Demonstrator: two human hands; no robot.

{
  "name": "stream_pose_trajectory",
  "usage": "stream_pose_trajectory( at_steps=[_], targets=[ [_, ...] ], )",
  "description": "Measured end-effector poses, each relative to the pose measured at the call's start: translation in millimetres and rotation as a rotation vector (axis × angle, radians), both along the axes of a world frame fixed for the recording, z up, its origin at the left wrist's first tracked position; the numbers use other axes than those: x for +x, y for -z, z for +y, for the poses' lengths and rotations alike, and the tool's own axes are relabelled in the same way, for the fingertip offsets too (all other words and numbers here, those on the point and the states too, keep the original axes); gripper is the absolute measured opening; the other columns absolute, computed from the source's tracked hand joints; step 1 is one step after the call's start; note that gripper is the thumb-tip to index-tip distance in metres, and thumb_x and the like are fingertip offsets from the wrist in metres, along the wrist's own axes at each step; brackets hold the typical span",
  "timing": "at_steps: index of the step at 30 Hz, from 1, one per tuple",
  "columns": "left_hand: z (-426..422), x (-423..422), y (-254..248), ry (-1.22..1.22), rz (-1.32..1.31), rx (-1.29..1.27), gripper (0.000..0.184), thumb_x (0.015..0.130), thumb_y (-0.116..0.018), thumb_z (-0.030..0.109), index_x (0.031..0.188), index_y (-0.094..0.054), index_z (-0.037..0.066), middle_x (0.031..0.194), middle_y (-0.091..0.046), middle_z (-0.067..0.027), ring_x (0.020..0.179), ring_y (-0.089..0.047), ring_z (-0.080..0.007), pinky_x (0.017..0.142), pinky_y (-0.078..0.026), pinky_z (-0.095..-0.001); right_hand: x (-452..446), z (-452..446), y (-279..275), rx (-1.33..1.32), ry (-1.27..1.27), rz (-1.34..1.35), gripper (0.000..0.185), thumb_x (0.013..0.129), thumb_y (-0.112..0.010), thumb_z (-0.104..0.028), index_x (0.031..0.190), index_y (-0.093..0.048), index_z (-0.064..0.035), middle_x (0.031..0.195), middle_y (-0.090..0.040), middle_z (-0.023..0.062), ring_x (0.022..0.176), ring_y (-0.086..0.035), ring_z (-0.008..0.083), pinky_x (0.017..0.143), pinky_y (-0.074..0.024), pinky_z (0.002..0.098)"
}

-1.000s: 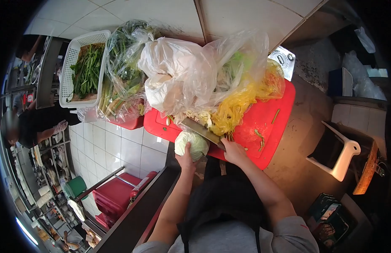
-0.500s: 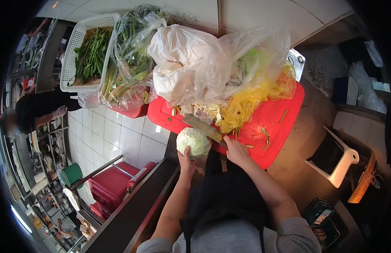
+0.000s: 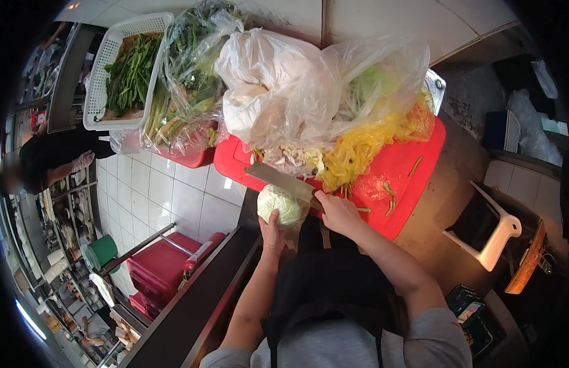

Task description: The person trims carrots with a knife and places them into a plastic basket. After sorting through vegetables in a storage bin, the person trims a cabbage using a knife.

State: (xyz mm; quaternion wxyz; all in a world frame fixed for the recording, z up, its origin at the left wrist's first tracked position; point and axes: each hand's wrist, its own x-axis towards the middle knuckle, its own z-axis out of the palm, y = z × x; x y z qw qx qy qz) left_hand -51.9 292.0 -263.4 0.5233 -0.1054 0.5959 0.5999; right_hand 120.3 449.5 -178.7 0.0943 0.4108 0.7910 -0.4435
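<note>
A pale green cabbage (image 3: 279,205) rests in my left hand (image 3: 272,232), whose thumb lies across its near side; the other fingers are hidden beneath it. My right hand (image 3: 338,211) is closed round the handle of a broad cleaver (image 3: 284,184). The blade points left and lies over the far side of the cabbage; whether it touches, I cannot tell. Just beyond is a red cutting board (image 3: 373,205) with green scraps on it. Chopped pale vegetable pieces (image 3: 293,161) lie at its far left, beside a yellow plastic bag (image 3: 358,153).
White and clear plastic bags (image 3: 278,86) cover the board's far side. To the left are bagged leafy vegetables (image 3: 189,92) and a white basket (image 3: 94,98) of greens. A white plastic stool (image 3: 496,239) stands right. Another person (image 3: 51,159) is at far left.
The cleaver has shifted left and slightly away from me, its blade now lying further across the cabbage. My right hand moved a little left with it. My left hand still holds the cabbage.
</note>
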Motion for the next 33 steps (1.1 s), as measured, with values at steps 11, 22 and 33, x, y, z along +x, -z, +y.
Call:
stream_pose_trajectory(
  at_steps=[11, 22, 33],
  targets=[
    [7.5, -1.5, -3.2, -0.052, -0.045, 0.02, 0.065, 0.082, -0.068, 0.03, 0.132, -0.029, 0.014, 0.13, -0.04, -0.0105, 0.115, -0.048, -0.0307, 0.084, -0.048, -0.0521, -17.0, -16.5, 0.9, 0.097, -0.184, -0.028, 0.025, 0.08, -0.049, -0.009, 0.105, -0.047, -0.0108, 0.086, -0.056, 0.0139, 0.073, -0.062, 0.035, 0.059, -0.0491, 0.0478],
    [7.6, -7.9, 5.2, -0.065, 0.043, -0.018, 0.067, 0.079, -0.071, 0.023, 0.132, -0.03, 0.013, 0.128, -0.042, -0.0103, 0.114, -0.049, -0.0298, 0.082, -0.05, -0.0503, -0.8, -4.6, 2.0, 0.147, -0.176, -0.083, 0.029, 0.079, -0.049, -0.007, 0.108, -0.046, -0.0112, 0.089, -0.059, 0.0156, 0.075, -0.062, 0.0377, 0.062, -0.048, 0.0497],
    [1.5, -10.3, 3.4, -0.027, 0.014, -0.046, 0.077, 0.075, -0.074, 0.03, 0.134, -0.027, 0.014, 0.131, -0.039, -0.0103, 0.116, -0.046, -0.0305, 0.085, -0.047, -0.0516, 18.1, 8.1, -29.0, -0.017, -0.042, -0.011, 0.034, 0.077, -0.051, -0.005, 0.11, -0.044, -0.01, 0.09, -0.062, 0.0184, 0.086, -0.06, 0.0398, 0.069, -0.0463, 0.0517]
  ],
)
